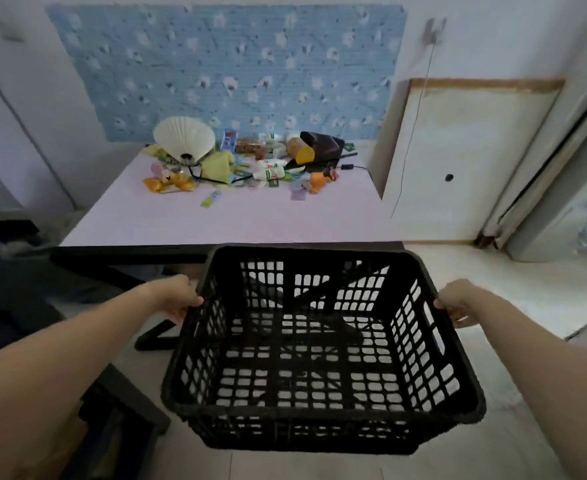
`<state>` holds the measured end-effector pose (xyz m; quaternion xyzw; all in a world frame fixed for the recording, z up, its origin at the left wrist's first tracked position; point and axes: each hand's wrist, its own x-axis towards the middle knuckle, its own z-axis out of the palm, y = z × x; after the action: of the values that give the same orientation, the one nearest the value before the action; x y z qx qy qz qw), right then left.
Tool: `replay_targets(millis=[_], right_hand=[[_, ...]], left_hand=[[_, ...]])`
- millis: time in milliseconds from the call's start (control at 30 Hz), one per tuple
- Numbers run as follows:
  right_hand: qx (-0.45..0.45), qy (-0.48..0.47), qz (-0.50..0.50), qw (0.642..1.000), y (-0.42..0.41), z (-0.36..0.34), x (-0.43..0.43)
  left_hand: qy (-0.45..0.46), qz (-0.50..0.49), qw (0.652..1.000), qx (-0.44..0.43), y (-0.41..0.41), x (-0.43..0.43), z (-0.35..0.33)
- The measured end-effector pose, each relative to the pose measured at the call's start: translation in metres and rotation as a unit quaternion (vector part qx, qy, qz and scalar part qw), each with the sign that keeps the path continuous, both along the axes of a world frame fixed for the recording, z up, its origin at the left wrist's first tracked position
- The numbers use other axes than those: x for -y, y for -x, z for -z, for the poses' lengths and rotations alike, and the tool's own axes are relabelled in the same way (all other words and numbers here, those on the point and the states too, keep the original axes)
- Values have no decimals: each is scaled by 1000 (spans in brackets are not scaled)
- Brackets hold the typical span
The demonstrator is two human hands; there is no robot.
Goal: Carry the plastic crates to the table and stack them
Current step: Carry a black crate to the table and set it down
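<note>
A black plastic crate [319, 410] with lattice walls hangs in the air in front of me, empty, its open top facing up. My left hand [181, 297] grips its left rim and my right hand [458, 303] grips its right rim. The crate sits below and just in front of the near edge of a table [215, 220] with a pale pink top. No other crate is in view.
The table's far half holds a clutter of toys, bottles, a white shell-shaped lamp [184, 136] and a dark bag [321, 145]. A white board [465, 161] leans against the wall on the right. Dark furniture [18, 306] stands at the left. Black table legs show beneath.
</note>
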<state>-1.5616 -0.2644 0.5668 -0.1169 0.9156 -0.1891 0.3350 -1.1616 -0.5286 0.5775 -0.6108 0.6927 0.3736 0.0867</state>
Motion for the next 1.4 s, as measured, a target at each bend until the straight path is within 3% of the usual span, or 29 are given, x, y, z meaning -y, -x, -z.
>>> replay_targets(millis=[233,467,667,733,933,1167,1400], right_hand=[[54,-58,11,997,55,206,77],[14,-96,12,995,85,427,131],[-24,-61,57,996,66,543,172],[-29,-64,73,995,74,588,177],[14,-73,83,994,90,658,199],[-16,-55,76,995,105,689,209],[-29,-102,48,993,105,693,204]], left_hand=[[-66,-4,997,46,45,78,207],[-94,-12,994,58,76,131,400],[-77,21,988,132,94,165,548],[-75,-8,990,117,101,170,586],[-92,-78,989,87,108,186,659],[-138,-121,982,37,109,174,714],[-125,-141,982,19,125,173,718]])
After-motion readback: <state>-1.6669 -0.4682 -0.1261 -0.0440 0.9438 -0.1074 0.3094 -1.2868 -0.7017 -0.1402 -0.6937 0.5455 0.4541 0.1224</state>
